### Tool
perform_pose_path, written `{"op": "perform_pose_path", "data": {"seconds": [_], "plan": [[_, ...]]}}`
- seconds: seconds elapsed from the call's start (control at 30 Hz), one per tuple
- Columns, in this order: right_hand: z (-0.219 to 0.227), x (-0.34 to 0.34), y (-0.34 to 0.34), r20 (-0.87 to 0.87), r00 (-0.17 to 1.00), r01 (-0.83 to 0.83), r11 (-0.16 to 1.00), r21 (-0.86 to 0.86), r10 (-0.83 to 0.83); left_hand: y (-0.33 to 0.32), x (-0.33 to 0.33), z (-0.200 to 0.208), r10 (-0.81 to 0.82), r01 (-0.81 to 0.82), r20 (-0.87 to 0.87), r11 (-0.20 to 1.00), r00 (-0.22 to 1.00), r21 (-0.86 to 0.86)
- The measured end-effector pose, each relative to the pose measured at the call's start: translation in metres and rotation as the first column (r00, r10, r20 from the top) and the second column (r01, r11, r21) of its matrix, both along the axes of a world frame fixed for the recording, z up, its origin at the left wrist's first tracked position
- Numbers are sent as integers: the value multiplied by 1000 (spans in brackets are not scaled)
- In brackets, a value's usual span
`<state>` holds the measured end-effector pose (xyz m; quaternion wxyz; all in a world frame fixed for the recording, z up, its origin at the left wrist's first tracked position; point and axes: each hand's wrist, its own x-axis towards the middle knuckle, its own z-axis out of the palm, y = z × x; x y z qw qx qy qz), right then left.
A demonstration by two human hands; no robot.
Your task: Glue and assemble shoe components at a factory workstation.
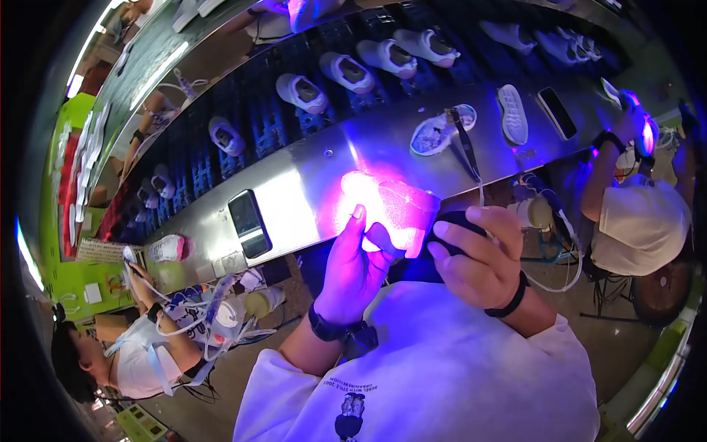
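Over the near edge of the metal bench, a shoe (416,202) glows pink and white under violet light. My left hand (347,261) is closed on its lower left part, thumb pointing up along it. Glare washes out much of the shoe's shape. Close to its right side, my right hand (482,258) has its fingers curled around a dark rounded thing (462,219); its kind cannot be made out. A shoe sole with a pale, mottled surface (434,136) lies on the bench beyond, with a dark-handled brush (464,144) across it.
Past the metal bench (294,158) runs a dark conveyor carrying several pale shoes (302,93). Phones (250,223) lie left and right, with a white sole (512,116) near the right one. Co-workers sit on both sides, beside tubs (532,214) and loose cables.
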<state>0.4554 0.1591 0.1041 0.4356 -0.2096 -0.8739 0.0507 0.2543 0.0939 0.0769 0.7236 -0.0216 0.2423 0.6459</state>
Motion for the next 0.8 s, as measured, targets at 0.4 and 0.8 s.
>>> {"op": "perform_pose_path", "data": {"seconds": [0.4, 0.8], "plan": [[0, -15, -1, 56, 998, 4, 989, 146, -13, -7, 2, 12, -15, 14, -52, 999, 999, -33], [0, -22, 3, 141, 990, -34, 995, 90, 21, -11, -11, 13, 88, -114, -440, 993, 893, -34]]}}
